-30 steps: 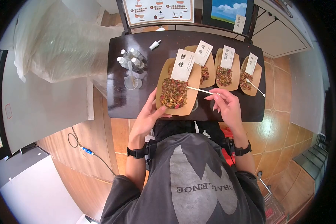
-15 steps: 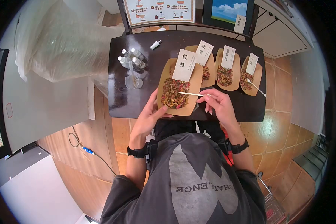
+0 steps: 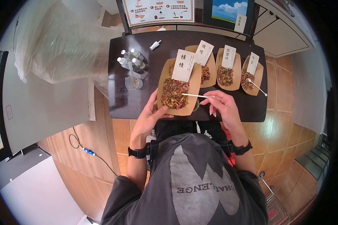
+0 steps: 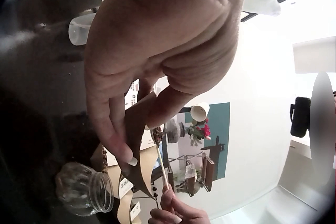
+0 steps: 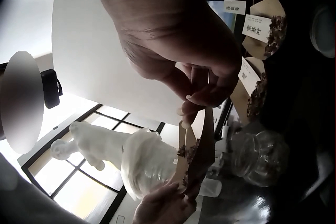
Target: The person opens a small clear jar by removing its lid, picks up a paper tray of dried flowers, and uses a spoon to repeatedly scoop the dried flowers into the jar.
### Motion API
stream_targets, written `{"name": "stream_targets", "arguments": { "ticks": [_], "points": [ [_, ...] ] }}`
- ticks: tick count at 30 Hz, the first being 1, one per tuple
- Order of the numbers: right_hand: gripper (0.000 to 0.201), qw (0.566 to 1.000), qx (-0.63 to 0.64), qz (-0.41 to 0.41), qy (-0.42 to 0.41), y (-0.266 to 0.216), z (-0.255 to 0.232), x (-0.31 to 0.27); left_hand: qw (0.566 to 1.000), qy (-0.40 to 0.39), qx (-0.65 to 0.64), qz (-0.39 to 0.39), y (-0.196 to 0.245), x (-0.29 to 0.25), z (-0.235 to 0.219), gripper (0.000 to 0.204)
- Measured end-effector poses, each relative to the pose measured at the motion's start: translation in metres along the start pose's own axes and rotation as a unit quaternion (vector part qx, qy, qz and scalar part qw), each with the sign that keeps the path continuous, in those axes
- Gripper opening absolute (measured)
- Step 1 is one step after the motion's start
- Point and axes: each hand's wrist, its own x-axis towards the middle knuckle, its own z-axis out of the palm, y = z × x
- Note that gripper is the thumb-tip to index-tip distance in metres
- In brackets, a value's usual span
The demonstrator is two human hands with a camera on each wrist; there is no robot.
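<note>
In the head view my left hand (image 3: 147, 119) grips a brown paper tray (image 3: 192, 102) by its near left side, thumb over the rim and fingers beneath. Dried herb bits (image 3: 172, 98), red, green and yellow, fill its lower part, and a white label card (image 3: 183, 65) stands at its far end. My right hand (image 3: 225, 107) pinches a thin white stick (image 3: 196, 95) between thumb and fingers. The stick's far tip is among the herbs. From the left wrist view, the tray (image 4: 137, 174) is tilted, held above the dark table.
Three more labelled herb trays, such as the middle one (image 3: 234, 83), line the table's right; a white spoon (image 3: 260, 89) lies across the last. Several small bottles (image 3: 133, 60) and a plastic measuring cup (image 3: 133, 83) stand left. A glass jar (image 4: 84, 190) sits below the held tray.
My right hand and the stick moved left, taking the tip from the herbs' right edge further in, then shifted slightly. The left hand keeps holding the tray in nearly the same place.
</note>
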Motion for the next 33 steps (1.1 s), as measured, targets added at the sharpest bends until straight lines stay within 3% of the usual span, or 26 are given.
{"name": "stream_targets", "arguments": {
  "ticks": [19, 33],
  "points": [
    [0.022, 0.999, 0.024, -0.002, 0.046, -0.002, -0.022, -0.032, 0.999, 0.047, -0.011, 0.0, -0.008, 0.003, -0.021, 0.064],
    [0.022, 0.996, -0.03, 0.023, 0.082, 0.03, -0.041, -0.046, 0.998, 0.054, -0.009, 0.0, -0.01, 0.006, -0.029, 0.063]
  ]
}}
